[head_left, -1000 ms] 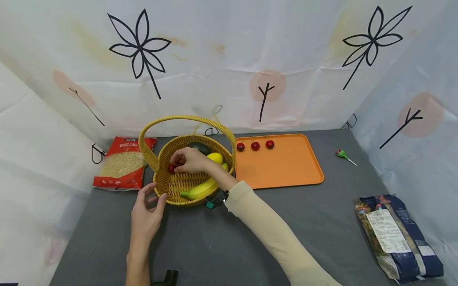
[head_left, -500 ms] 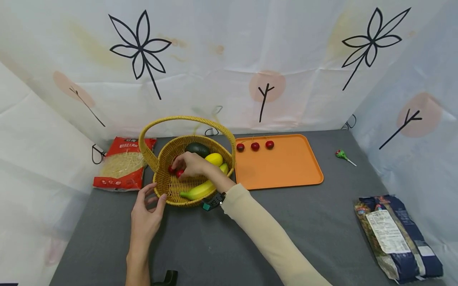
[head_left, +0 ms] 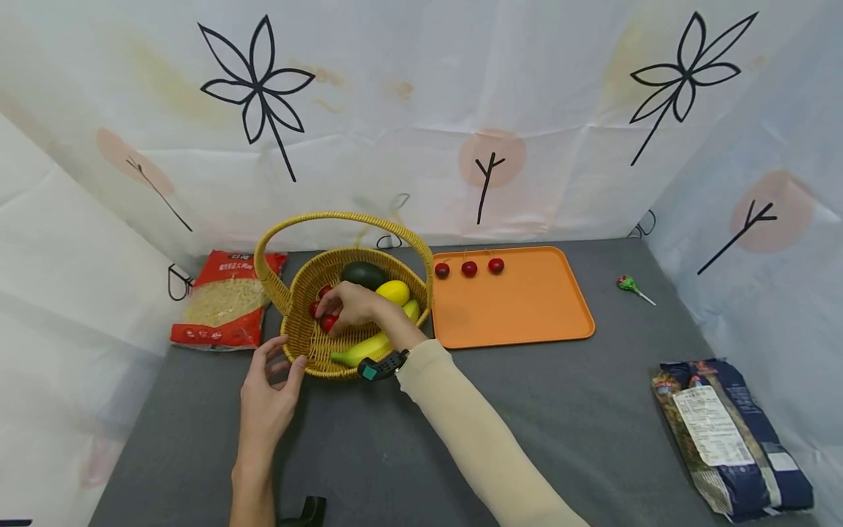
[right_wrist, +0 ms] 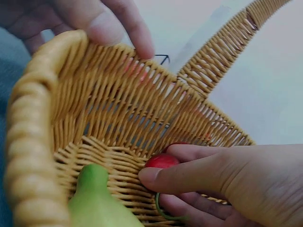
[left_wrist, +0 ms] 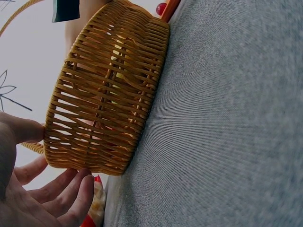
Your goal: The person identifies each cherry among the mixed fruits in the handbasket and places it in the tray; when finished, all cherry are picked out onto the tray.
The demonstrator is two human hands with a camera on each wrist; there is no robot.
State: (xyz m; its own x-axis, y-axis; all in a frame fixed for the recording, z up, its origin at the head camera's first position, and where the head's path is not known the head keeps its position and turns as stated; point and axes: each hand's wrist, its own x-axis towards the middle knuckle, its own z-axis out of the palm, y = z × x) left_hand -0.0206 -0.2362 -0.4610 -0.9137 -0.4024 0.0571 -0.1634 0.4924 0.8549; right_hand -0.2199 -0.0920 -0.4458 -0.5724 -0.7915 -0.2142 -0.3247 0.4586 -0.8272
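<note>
The right hand point(head_left: 353, 301) pinches a cherry point(right_wrist: 162, 161) inside the basket point(head_left: 312, 353) while the left hand point(head_left: 271, 388), loosely spread, touches its rim.

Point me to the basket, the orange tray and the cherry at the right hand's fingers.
Basket point(left_wrist: 102, 101), left wrist view: on its woven outer wall.
Orange tray point(head_left: 516, 307), head view: on its bare flat surface.
Cherry point(right_wrist: 162, 161), right wrist view: on its exposed red skin.

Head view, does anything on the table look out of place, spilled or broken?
Nothing looks spilled or broken. The one mild oddity is the lollipop, lying by itself on the gray cloth right of the orange tray, apart from everything else. The basket, with the left hand touching its rim, looks intact.
</note>
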